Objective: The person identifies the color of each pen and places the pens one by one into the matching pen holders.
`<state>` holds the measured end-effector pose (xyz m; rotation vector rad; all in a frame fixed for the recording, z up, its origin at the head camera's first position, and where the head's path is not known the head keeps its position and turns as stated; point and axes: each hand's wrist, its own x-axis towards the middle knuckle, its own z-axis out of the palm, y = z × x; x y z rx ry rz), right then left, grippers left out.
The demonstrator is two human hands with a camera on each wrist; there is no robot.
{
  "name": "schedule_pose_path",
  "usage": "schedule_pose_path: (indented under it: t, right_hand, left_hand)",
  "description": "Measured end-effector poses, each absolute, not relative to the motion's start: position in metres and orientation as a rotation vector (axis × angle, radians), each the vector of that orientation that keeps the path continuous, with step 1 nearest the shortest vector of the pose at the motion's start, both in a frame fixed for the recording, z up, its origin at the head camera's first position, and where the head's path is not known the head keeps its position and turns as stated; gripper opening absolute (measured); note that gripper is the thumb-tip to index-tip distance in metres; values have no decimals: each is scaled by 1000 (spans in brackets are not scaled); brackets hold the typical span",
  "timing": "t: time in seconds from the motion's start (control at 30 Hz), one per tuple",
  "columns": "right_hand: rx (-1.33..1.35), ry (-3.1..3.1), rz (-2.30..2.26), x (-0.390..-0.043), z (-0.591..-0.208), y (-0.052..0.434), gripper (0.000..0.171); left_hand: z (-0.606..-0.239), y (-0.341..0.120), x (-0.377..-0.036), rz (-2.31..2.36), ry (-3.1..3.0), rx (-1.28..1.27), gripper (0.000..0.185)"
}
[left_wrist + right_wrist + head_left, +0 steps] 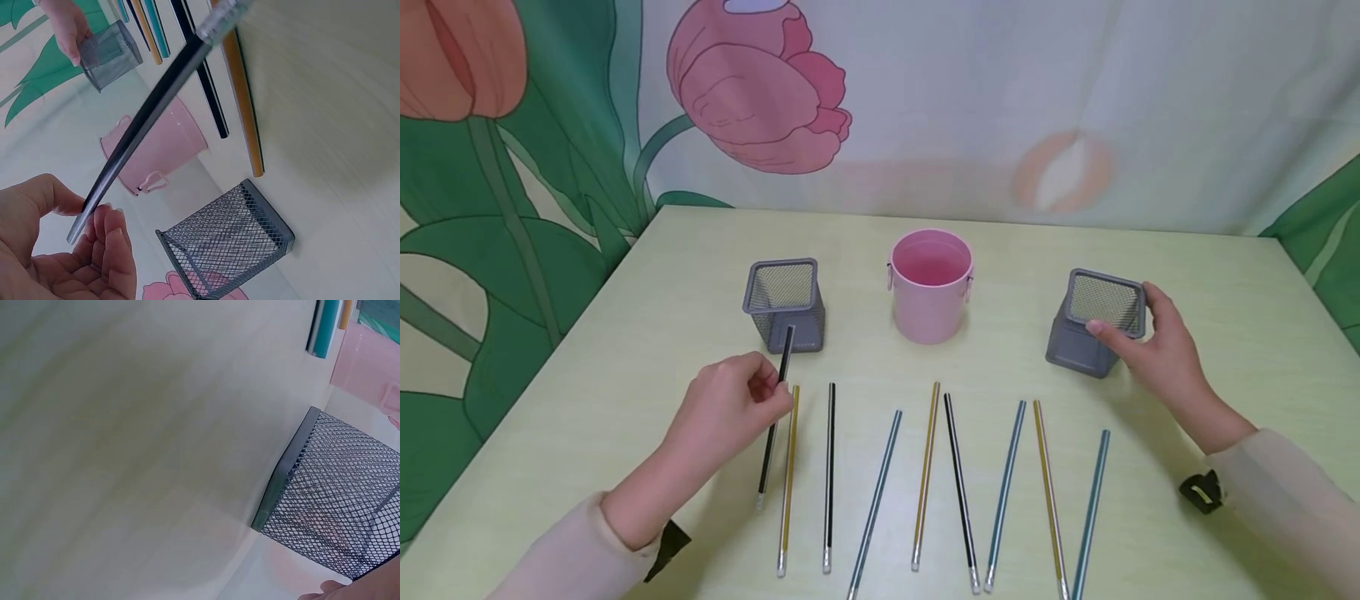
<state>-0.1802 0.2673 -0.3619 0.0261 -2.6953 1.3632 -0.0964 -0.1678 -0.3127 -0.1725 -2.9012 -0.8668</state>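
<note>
My left hand pinches a black pencil between thumb and fingers, with its silver eraser end towards me. In the head view the pencil's far end overlaps the front of the left grey mesh pencil holder; whether they touch I cannot tell. My right hand grips the right mesh pencil holder at its top rim, thumb on the near side and fingers round the right side. This holder's mesh wall fills the right part of the right wrist view.
A pink bucket with small side handles stands between the two holders. In front lies a spread row of pencils: yellow, black and blue ones. A flowered curtain hangs behind the table's back edge.
</note>
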Motion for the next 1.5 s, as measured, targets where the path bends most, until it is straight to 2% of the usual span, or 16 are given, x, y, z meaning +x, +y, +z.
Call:
schedule_pose_path:
  t: [1.5]
  right_hand:
    - [-26, -2725, 1365, -179, -360, 266, 92]
  left_hand:
    - [-318, -133, -114, -1071, -2405, -470, 5]
